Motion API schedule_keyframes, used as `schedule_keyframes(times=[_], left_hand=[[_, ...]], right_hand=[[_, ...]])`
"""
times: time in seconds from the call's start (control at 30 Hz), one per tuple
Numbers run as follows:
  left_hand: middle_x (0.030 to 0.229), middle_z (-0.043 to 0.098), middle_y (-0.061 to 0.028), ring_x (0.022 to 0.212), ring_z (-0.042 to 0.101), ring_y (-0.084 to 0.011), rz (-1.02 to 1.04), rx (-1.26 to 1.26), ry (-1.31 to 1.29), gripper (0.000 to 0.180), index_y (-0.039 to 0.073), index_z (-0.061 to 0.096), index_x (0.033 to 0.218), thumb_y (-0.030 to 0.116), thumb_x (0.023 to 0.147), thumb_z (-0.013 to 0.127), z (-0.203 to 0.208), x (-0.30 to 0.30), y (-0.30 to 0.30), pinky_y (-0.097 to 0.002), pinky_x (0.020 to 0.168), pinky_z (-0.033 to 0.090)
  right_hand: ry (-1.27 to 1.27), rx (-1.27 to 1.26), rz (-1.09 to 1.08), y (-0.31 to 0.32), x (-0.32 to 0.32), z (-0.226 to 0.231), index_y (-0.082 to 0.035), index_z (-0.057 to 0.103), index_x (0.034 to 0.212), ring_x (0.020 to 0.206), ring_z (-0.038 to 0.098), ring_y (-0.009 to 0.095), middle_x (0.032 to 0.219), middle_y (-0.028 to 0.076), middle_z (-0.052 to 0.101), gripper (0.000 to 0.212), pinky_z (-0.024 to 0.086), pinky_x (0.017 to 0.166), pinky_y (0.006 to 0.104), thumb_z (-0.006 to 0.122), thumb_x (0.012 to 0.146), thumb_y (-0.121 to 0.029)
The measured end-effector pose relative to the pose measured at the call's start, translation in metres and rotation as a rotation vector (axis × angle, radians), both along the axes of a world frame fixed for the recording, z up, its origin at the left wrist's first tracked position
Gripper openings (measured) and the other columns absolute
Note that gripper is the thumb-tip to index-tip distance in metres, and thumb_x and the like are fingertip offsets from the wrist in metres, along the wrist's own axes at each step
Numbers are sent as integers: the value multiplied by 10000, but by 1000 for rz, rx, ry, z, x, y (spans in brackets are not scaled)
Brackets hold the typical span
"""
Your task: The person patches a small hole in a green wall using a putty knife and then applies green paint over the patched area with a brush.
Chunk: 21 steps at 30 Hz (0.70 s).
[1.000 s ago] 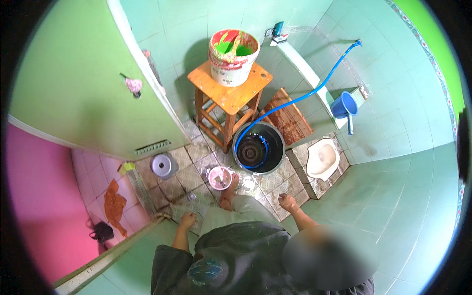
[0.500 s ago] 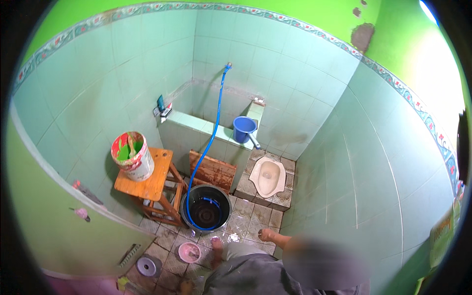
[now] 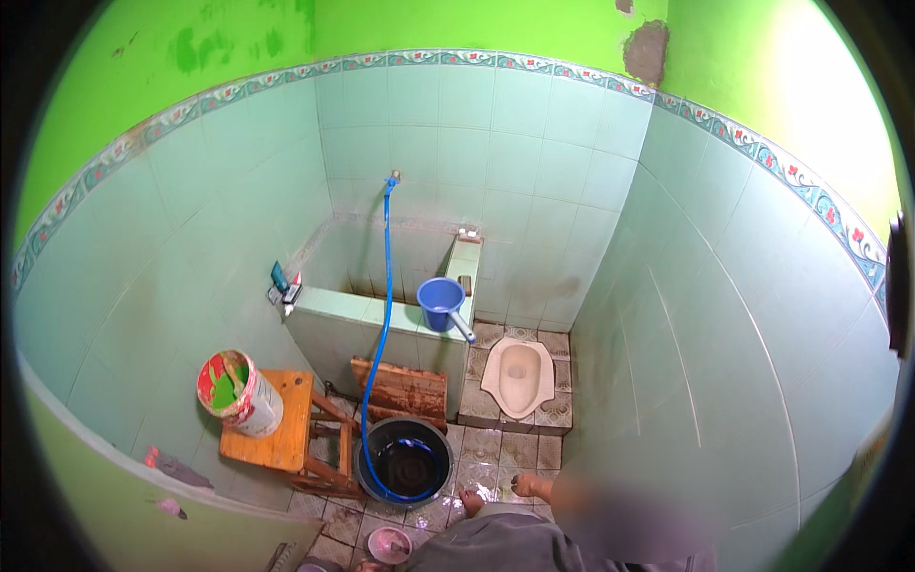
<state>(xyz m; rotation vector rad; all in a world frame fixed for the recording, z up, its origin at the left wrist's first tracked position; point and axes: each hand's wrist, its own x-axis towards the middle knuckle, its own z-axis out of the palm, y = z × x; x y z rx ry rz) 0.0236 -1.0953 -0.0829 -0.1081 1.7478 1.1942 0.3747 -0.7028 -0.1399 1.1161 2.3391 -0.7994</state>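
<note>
Neither of my hands shows clearly. At the lower edge are my grey clothing (image 3: 496, 548) and two bare feet on the wet tiles, a left foot (image 3: 471, 501) and a right foot (image 3: 531, 486). A smeared patch covers the area right of them. Just ahead to the left stands a round black basin (image 3: 408, 467) with water in it. A blue hose (image 3: 383, 334) runs into it from the wall tap (image 3: 394, 178). Near the lower edge a small pink bowl (image 3: 389, 544) sits on the floor.
A wooden stool (image 3: 297, 400) bears a paint bucket (image 3: 250, 400) with green inside. A blue dipper (image 3: 441, 303) rests on the tiled ledge (image 3: 334, 305), toiletries (image 3: 283, 286) at its left end. A wooden board (image 3: 405, 389) leans below. The squat toilet (image 3: 518, 377) is raised on a step.
My view has tilted up, so the room sits lower in the picture. The left foot has shifted forward and right, closer to the right foot. Basin, hose and dipper keep their places.
</note>
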Motion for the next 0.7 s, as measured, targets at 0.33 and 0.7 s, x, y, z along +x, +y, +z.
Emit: schedule_keyframes(times=[0.33, 0.7], left_hand=[[1515, 314, -176, 1347, 382, -389, 628, 578, -36, 605, 90, 363, 1464, 448, 989, 477, 46, -120, 84, -540, 1078, 364], [1520, 288, -149, 1370, 373, -299, 874, 717, -39, 854, 57, 194, 1508, 602, 914, 477, 67, -252, 153, -452, 1110, 343]], right_hand=[[-135, -73, -98, 102, 37, -17, -43, 713, 1053, 1122, 601, 367, 1202, 201, 632, 414, 483, 952, 429, 491, 817, -300], [-221, -74, -393, 133, 86, -46, -64, 731, 992, 883, 690, 310, 1009, 145, 716, 345, 537, 756, 406, 489, 819, -238]])
